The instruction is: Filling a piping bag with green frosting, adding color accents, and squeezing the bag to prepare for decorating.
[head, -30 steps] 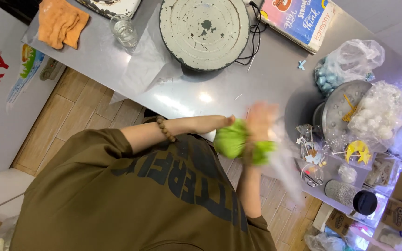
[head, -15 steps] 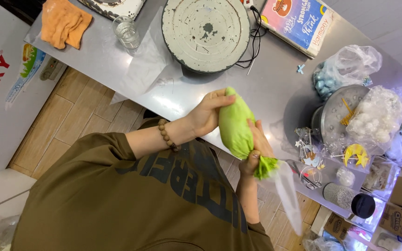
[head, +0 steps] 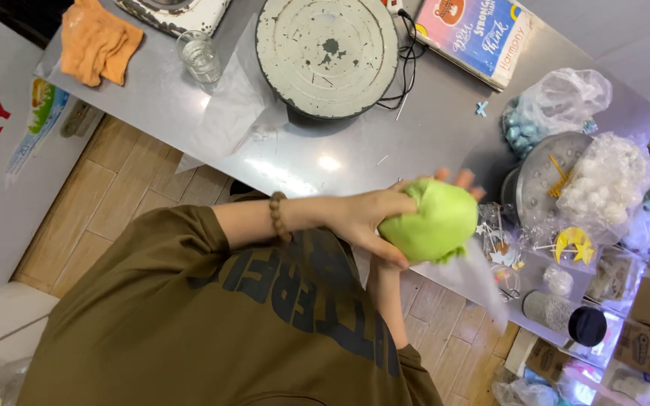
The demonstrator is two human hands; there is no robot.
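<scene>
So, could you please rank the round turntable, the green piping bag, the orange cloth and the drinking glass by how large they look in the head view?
1. Round turntable.
2. Green piping bag, though it is held nearer the camera, so this is unsure.
3. Orange cloth.
4. Drinking glass.

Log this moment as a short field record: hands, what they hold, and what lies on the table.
View: head camera, looking down
Left hand: wrapped over the green-filled piping bag, wooden bead bracelet on the wrist
Right hand: behind the bag, only fingers showing
Bag: bulging with green filling, clear end trailing down to the right
Table: grey steel
On table: round turntable, glass, orange cloth, book, bags of small decorations
</scene>
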